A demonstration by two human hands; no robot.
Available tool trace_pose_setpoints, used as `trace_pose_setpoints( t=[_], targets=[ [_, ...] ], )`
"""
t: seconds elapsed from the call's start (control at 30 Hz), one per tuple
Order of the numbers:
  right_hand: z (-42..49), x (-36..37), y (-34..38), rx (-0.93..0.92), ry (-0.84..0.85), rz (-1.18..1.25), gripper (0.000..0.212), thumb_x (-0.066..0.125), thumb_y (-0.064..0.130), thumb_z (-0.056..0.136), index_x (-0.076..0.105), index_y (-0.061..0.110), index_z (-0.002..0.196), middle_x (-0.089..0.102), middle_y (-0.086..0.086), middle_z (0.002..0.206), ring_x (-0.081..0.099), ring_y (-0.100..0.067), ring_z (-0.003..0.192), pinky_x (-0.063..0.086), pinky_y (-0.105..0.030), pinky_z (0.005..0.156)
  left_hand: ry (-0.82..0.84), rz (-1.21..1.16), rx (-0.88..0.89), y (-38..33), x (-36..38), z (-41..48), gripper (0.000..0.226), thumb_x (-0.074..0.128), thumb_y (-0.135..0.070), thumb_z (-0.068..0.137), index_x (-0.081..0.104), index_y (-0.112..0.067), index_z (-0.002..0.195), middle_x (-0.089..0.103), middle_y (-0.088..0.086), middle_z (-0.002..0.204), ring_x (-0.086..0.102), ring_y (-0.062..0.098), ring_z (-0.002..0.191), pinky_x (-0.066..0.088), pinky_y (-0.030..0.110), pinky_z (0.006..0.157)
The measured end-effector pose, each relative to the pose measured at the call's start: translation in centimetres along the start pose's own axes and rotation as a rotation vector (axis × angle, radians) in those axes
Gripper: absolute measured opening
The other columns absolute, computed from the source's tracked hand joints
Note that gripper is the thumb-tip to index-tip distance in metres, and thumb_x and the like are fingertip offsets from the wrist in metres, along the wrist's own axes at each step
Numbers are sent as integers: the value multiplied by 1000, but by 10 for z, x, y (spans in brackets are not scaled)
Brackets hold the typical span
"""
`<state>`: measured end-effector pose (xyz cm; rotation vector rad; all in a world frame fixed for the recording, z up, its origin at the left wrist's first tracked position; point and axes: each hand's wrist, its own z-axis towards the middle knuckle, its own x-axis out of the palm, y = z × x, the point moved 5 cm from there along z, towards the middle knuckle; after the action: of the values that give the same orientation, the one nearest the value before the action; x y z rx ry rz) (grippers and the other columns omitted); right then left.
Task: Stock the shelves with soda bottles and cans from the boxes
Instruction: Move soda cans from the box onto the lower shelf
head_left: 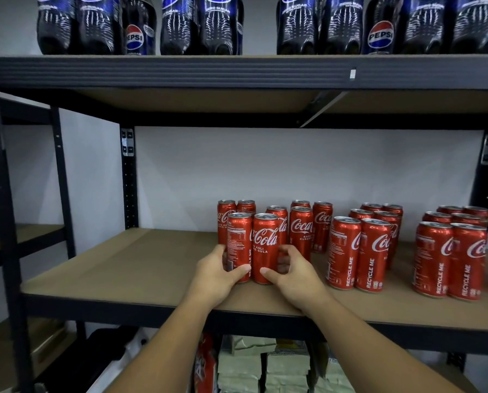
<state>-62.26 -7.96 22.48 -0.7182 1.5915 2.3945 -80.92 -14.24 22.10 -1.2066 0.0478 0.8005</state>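
Note:
Two tall red cola cans stand side by side near the front of the middle shelf (123,268). My left hand (218,272) grips the left can (238,242), thumb across its front. My right hand (291,272) grips the right can (265,245), thumb on its lower front and fingers curled round its right side. Both cans stand upright on the board. Several more red cans (302,228) stand behind them.
Further groups of red cans (359,251) (450,256) stand to the right on the same shelf. Dark cola bottles (203,24) line the top shelf. The left part of the middle board is bare. Below the shelf lie a red carton (206,364) and pale packages (265,367).

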Motion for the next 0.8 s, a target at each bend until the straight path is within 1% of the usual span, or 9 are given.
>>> trace_pose_setpoints(
  t=[0.13, 0.23, 0.33, 0.43, 0.53, 0.63, 0.7, 0.77, 0.8],
  targets=[
    [1, 2, -1, 0, 6, -21, 66, 83, 39, 84, 50, 25, 139, 60, 15, 114, 61, -8, 111, 51, -30, 100, 1, 79, -3, 0, 1, 1, 57, 80, -45, 85, 58, -25, 134, 68, -8, 123, 64, 8, 106, 49, 22, 88],
    [0, 2, 2, -13, 5, -51, 67, 80, 40, 86, 50, 23, 143, 63, 8, 127, 60, -12, 119, 51, -35, 105, 5, 93, -4, -1, 1, -1, 55, 79, -46, 85, 60, -25, 132, 69, -8, 122, 64, 8, 106, 50, 24, 91],
    [-4, 2, 5, -49, 17, -157, 67, 72, 43, 92, 45, 22, 150, 59, 2, 142, 58, -17, 127, 48, -38, 109, 8, 208, 10, -3, 2, -4, 49, 75, -46, 89, 60, -26, 132, 70, -7, 122, 65, 10, 107, 52, 27, 92],
    [-14, 0, 9, -60, 101, -253, 64, 64, 38, 99, 37, 21, 155, 53, 1, 150, 51, -18, 136, 42, -34, 113, 91, 388, 10, -4, 5, -12, 66, 68, -45, 94, 42, -22, 150, 64, -1, 134, 61, 18, 121, 50, 32, 102],
    [-37, -10, 11, -127, 160, -393, 61, 56, 39, 103, 34, 20, 157, 42, 2, 158, 40, -18, 144, 32, -31, 117, 220, 559, -34, -4, 4, -30, 82, 54, -57, 98, 19, -20, 162, 54, 5, 148, 52, 24, 133, 43, 36, 111],
    [-73, -22, 7, -257, 221, -576, 50, 42, 46, 107, 41, 22, 150, 47, 0, 152, 42, -20, 142, 34, -35, 116, 346, 707, 36, -9, 6, -58, 81, 38, -71, 97, 19, -27, 161, 43, 1, 158, 40, 22, 144, 28, 51, 120],
    [-101, -30, -2, -314, 252, -698, 47, 34, 48, 108, 45, 20, 144, 51, -2, 147, 43, -22, 139, 33, -38, 114, 385, 740, 77, -16, 10, -83, 79, 37, -68, 99, 18, -24, 162, 29, -1, 166, 22, 20, 154, 12, 57, 125],
    [-127, -39, -11, -340, 265, -757, 59, 29, 52, 108, 31, 19, 157, 35, -1, 163, 25, -18, 152, 17, -43, 125, 403, 716, 99, -26, 18, -110, 78, 38, -60, 103, 10, -20, 164, 13, -1, 171, 4, 18, 158, -1, 55, 126],
    [-139, -44, -15, -335, 271, -763, 64, 27, 53, 108, 23, 19, 161, 25, 1, 168, 15, -14, 155, 10, -44, 127, 410, 693, 108, -31, 22, -124, 79, 39, -57, 104, 5, -18, 164, 6, 0, 172, -2, 18, 158, -1, 52, 127]
  ],
)
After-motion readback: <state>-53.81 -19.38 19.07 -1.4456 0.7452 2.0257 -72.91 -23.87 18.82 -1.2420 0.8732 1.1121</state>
